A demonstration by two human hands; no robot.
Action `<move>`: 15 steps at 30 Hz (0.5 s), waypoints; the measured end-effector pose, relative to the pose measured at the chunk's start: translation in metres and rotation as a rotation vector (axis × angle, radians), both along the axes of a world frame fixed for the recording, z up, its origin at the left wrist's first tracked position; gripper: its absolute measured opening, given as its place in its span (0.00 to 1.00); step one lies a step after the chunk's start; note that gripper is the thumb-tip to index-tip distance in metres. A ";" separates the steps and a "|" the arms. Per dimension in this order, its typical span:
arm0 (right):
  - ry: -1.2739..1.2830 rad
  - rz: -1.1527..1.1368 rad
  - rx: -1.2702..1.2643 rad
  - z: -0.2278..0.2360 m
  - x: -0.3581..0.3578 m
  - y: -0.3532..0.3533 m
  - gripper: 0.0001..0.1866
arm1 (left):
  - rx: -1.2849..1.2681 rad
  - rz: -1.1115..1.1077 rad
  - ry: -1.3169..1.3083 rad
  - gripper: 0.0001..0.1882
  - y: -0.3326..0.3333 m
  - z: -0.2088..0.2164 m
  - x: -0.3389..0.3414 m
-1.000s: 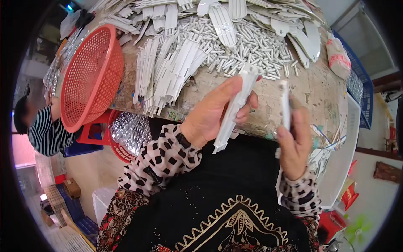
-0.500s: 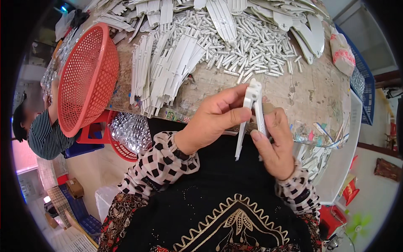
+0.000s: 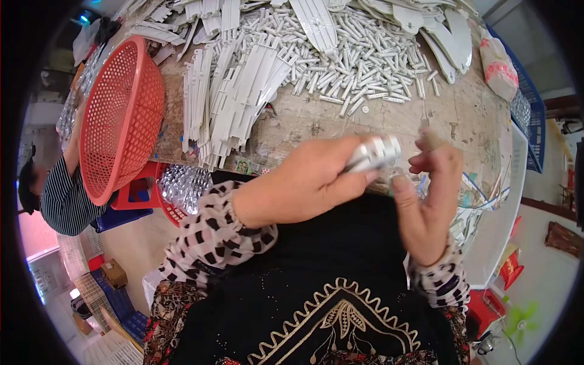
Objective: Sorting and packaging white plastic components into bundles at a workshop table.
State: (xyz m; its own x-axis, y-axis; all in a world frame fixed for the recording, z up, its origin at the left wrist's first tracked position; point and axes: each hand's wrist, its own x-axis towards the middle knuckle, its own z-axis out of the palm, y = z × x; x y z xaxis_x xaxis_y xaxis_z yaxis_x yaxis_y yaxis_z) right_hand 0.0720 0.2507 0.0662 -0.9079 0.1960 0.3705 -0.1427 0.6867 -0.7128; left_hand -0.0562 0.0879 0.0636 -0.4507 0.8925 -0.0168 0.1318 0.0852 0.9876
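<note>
- Head view, nearest: the person's black top with cream embroidery (image 3: 340, 316) and checked sleeves fill the lower middle.
- The left hand (image 3: 304, 185) reaches in from the left, fingers curled and pressed around a white plastic piece (image 3: 374, 155), which sticks out past the fingertips and is blurred.
- The right hand (image 3: 426, 201) stands just beside it, thumb raised toward the piece and the other fingers bent and slightly parted; whether it touches the piece I cannot tell.
- The piece is held in the air just before the near edge of the table, above the lap.
- The wooden table (image 3: 377, 118) is worn and stained, with a bare patch right behind the hands.
- On it, to the left, lies a bundle of long white plastic strips (image 3: 231, 103), overhanging the near edge.
- Further back, a heap of small white pegs (image 3: 359, 55) spreads across the middle.
- At the far rim lie flat white blades (image 3: 444, 36), and a tied bag (image 3: 499, 64) sits at the right.
- A red mesh basket (image 3: 121, 115) leans at the table's left end.
- Beyond it, a second person in a striped shirt (image 3: 64, 201) sits low at the left.
- A red stool (image 3: 137, 191) stands below the basket on a pale floor, and a blue crate (image 3: 532, 115) is at the far right.
</note>
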 end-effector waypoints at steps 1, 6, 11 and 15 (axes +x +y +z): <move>0.030 -0.042 -0.176 0.003 -0.002 0.006 0.27 | -0.078 -0.136 0.270 0.20 -0.001 0.007 -0.003; -0.197 0.328 -0.248 0.004 -0.003 0.026 0.10 | -0.152 -0.267 0.039 0.18 -0.004 -0.012 0.006; -0.248 0.338 -0.233 -0.013 -0.009 0.010 0.07 | -0.216 -0.199 -0.119 0.17 -0.021 -0.031 0.010; -0.291 0.327 -0.218 -0.024 -0.019 0.006 0.07 | -0.145 -0.103 -0.002 0.16 -0.038 -0.045 0.010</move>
